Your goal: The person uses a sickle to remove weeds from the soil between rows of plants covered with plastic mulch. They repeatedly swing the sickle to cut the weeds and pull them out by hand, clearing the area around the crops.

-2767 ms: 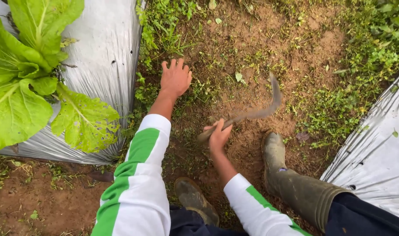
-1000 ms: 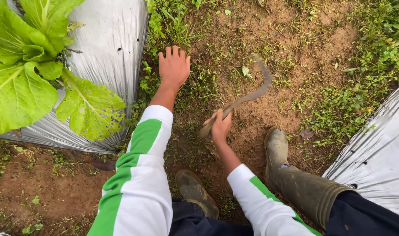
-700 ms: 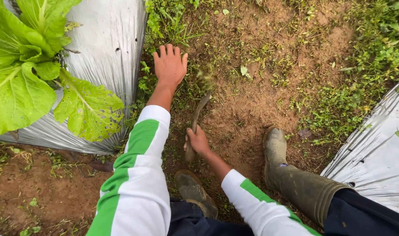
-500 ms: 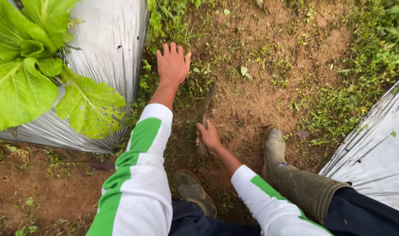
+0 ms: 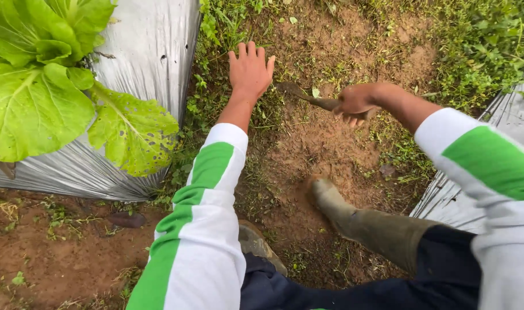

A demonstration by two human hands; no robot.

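**Weeding by hand between two covered beds**

Crouching over a strip of bare brown soil [image 5: 325, 143], a person works with both arms stretched forward. White sleeves with a broad green stripe cover both arms down to the wrists.

The left hand [image 5: 250, 69] lies flat and open, palm down, fingers spread, on a patch of small weeds [image 5: 216, 109] at the edge of the soil. It holds nothing.

The right hand [image 5: 356, 103] is closed around the handle of a small curved hand tool [image 5: 308, 96]. The blade sticks out to the left of the fist, with its tip at the soil close to the left hand's fingers. Blade and hand are both caked with dirt.

A large leafy green plant [image 5: 38, 86] grows at the far left, out of a silver plastic sheet [image 5: 147, 51] covering a raised bed. One leaf is riddled with small holes. A second stretch of silver sheet [image 5: 445, 195] shows at the right, partly behind the right sleeve.

Below the hands, a muddy rubber boot [image 5: 365, 221] stands on the soil, and the toe of another boot [image 5: 256, 244] peeks out under the left sleeve. More weeds and grass [image 5: 480, 46] fill the upper right corner.
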